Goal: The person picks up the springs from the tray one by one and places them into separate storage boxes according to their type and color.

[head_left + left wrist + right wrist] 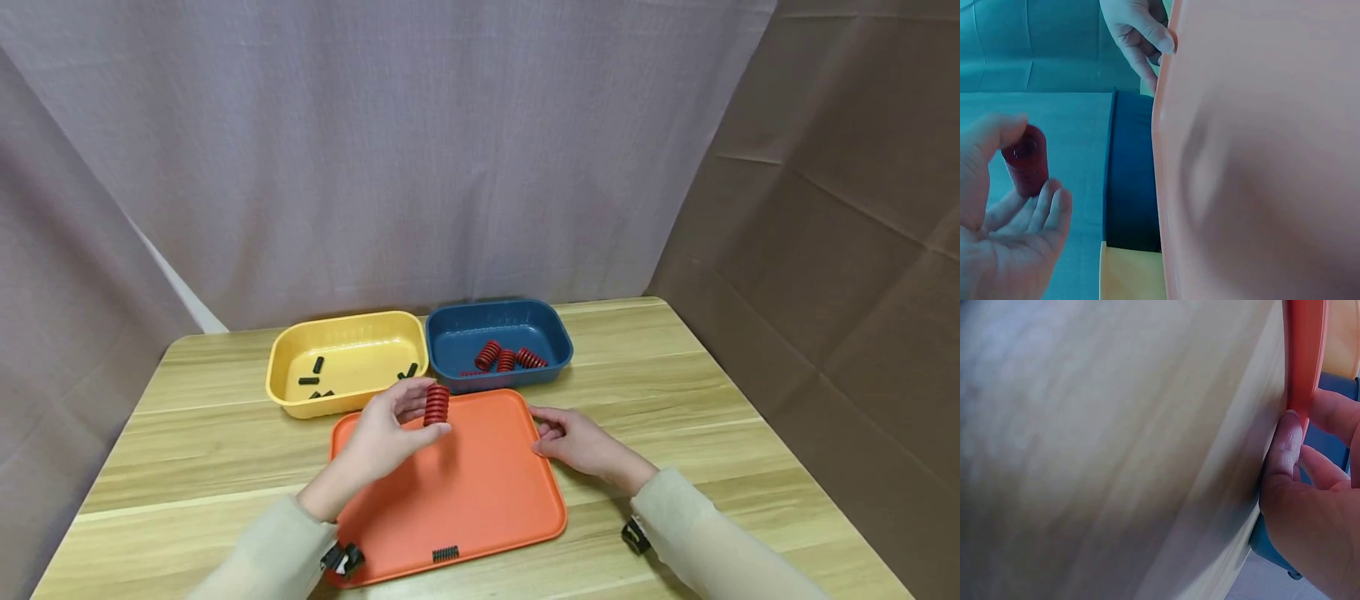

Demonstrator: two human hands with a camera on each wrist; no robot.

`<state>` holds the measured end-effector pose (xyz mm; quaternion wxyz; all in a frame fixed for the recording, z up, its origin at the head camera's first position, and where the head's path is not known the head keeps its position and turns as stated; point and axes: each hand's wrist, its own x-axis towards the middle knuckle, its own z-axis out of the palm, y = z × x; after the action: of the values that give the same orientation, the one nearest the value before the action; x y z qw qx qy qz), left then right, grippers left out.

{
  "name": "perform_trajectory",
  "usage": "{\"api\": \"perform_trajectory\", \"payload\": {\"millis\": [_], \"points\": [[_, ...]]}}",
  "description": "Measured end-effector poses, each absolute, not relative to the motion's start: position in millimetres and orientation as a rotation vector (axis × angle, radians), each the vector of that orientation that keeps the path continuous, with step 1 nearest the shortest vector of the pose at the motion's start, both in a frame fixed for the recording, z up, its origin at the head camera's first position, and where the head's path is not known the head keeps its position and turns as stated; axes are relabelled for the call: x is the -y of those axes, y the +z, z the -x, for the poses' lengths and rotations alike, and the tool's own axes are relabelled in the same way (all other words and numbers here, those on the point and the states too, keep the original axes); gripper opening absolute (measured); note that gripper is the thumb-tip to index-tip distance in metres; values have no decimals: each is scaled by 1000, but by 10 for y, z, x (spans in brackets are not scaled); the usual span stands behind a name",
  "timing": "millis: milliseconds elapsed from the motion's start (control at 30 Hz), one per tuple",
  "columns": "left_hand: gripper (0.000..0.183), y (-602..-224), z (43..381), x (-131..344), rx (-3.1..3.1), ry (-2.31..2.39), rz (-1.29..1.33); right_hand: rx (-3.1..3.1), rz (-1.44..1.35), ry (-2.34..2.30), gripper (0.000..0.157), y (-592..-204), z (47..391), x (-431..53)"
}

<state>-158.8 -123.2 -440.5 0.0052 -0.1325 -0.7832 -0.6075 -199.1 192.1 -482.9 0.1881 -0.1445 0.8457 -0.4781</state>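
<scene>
My left hand (386,429) holds a red coil spring (437,405) upright between thumb and fingertips, above the orange tray (480,475). In the left wrist view the red spring (1027,161) shows its hollow end. On the tray's right side my right hand (581,446) grips the rim with thumb and fingertips. The right wrist view shows the right hand (1316,481) close up, its fingertips at the tray edge (1305,356). A small black spring (446,553) lies inside the tray near its front rim.
Behind the tray stands a yellow bin (360,325) with several small black springs (308,381). Beside it, a blue bin (450,321) contains several red springs (506,360). Wooden table (645,375) shows around them; curtains (375,150) hang behind and a brown cloth (840,250) at right.
</scene>
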Motion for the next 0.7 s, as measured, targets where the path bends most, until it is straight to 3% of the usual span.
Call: {"api": "perform_trajectory", "payload": {"millis": [233,700], "points": [[63,-4418,1699,1206,2371,-1952,216,-2386,395,-1322,60,-4841,2011,-1915],[62,-4480,2011,1011,2353,-1764,150,-2395,372,-1304,59,-4826,1990,-1905]]}}
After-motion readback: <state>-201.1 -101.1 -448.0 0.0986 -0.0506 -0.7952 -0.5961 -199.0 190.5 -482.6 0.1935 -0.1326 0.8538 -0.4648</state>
